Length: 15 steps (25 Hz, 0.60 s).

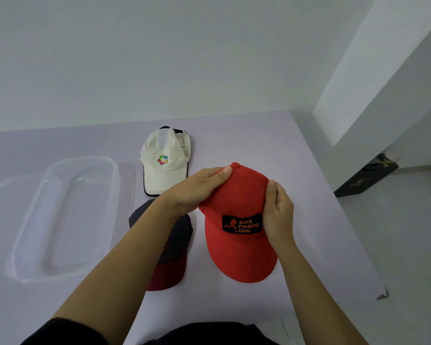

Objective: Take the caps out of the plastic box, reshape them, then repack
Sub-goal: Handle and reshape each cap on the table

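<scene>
Over table [271,135] | red cap [237,197], brim toward person, long axis near-far | left hand [197,188], right hand [279,210] grip its crown; perhaps lifted

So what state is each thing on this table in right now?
Red fabric cap with black patch: gripped by left hand and right hand.
White cap with colourful logo: lying on pale table.
Dark cap with maroon brim: lying partly under left forearm.
Clear plastic box: open, empty.
</scene>
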### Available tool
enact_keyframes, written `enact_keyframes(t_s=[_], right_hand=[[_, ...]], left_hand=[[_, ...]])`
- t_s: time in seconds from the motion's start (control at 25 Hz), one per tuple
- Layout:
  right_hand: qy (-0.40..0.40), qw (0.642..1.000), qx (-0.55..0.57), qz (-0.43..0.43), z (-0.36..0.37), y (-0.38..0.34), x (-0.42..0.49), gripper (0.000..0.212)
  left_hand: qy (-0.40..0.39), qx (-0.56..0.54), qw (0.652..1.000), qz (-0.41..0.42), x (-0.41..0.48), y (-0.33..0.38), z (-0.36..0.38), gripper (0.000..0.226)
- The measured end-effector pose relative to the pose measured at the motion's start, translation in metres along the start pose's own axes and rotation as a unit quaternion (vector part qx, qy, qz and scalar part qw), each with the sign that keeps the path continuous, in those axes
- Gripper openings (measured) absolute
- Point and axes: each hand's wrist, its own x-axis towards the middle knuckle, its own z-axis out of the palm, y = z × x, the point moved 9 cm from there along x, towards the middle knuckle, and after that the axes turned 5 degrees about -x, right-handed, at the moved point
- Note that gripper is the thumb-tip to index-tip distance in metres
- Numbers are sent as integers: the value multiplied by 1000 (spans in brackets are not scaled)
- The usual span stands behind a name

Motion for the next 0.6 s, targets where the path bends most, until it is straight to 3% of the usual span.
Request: enact_keyframes(t_s=[0.16,0.28,0.36,0.52,0.6], right_hand=[[-167,973,116,107,22,24,-2,72],[-262,894,284,226,34,33,-24,66],[-323,844,349,249,43,30,-40,58],[-355,835,341,245,52,44,-46,63],[-315,847,353,241,48,49,-37,68]], left_hand=[[16,-52,998,7,4,-7,1,33],[38,-24,998,35,6,1,-4,35],[35,20,997,60,7,5,-2,35],[81,37,991,96,11,2,-13,40],[98,26,994,36,14,-22,-26,50]])
